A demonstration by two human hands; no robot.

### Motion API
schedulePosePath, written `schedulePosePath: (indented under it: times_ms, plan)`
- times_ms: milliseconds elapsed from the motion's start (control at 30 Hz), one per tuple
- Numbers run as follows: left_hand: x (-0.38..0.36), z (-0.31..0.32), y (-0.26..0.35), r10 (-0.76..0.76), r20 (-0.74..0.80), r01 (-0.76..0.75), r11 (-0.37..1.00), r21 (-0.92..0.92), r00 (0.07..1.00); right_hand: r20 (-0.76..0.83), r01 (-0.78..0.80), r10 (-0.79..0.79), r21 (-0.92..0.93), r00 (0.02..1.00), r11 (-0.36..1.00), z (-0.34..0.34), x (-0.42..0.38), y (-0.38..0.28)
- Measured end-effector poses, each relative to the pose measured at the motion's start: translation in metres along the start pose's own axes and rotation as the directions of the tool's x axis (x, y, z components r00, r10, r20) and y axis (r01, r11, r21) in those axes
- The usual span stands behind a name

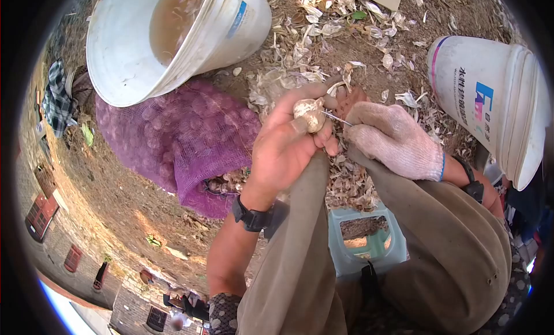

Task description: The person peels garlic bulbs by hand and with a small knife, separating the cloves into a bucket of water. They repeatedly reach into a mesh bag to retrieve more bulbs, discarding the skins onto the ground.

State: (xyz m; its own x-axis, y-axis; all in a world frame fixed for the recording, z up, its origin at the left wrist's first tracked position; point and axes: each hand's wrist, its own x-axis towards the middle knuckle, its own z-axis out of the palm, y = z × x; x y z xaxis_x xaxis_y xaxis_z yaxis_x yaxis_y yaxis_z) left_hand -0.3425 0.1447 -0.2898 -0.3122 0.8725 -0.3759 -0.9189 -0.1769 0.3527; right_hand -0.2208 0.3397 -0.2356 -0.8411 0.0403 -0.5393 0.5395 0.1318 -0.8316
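My bare left hand [280, 147] is closed around a pale garlic bulb [309, 114], held up between my knees. A wristband is on that arm. On my right hand [398, 139] is a whitish knitted glove, its fingers pinched on a thin pointed metal tool [337, 118]. The tool's tip touches or nearly touches the bulb's right side, and its handle is hidden in the glove. Beside my left hand lies a purple mesh bag [173, 133] full of garlic bulbs, its mouth turned toward me. Dry garlic skins [352, 182] cover the ground under both hands.
A white bucket [124, 75] with brownish water leans at the upper left, against the mesh bag. Another white bucket [470, 84] with printed labels stands at the right. A pale green plastic stool [337, 242] shows between my legs. Brick buildings and a person are far left.
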Motion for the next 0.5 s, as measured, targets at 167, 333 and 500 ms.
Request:
schedulePosePath:
  times_ms: [167, 333, 500]
  plan:
    - [-0.002, 0.0, -0.002, -0.011, -0.007, 0.011, 1.0, -0.005, 1.0, 0.01, -0.001, 0.001, -0.001, 1.0, 1.0, 0.0, 0.0, -0.002]
    - [0.0, 0.005, -0.006, -0.045, -0.004, 0.045, 0.999, -0.019, 0.999, -0.035, 0.009, -0.008, 0.038, 0.999, 0.999, 0.004, -0.001, 0.002]
    - [0.003, 0.013, -0.007, -0.077, -0.009, 0.077, 0.997, -0.01, 0.997, -0.073, 0.079, -0.074, 0.068, 0.995, 0.995, 0.004, -0.001, 0.007]
